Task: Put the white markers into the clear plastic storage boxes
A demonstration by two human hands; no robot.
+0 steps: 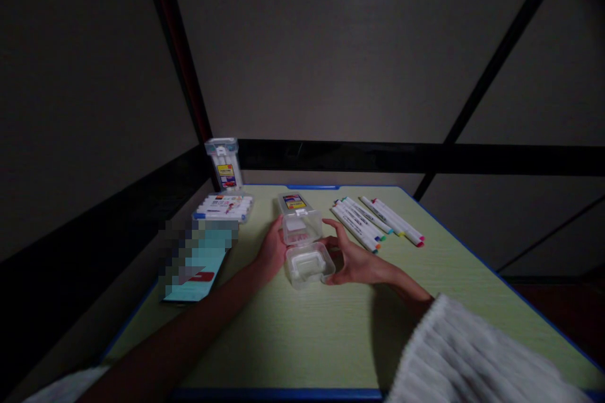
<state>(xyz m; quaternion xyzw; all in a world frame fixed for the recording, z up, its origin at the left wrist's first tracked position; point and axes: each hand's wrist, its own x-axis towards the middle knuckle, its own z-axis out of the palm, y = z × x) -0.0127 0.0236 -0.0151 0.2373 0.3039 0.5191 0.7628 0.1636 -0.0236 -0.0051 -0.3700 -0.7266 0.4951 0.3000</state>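
Observation:
A clear plastic marker case (pixel 299 223) lies in the middle of the table with its hinged lid (pixel 309 265) swung open toward me. My left hand (pixel 271 249) grips the case's left side, fingers curled against it. On the other side my right hand (pixel 352 256) curls around the lid and the case's right edge, touching them. The case looks empty apart from a coloured label at its far end.
Several white markers (pixel 375 220) with coloured caps lie in a row to the right. A flat case of markers (pixel 224 207) and an upright case (pixel 225 164) stand at the back left. A teal card (pixel 198 262) lies near the table's (pixel 307 340) left edge.

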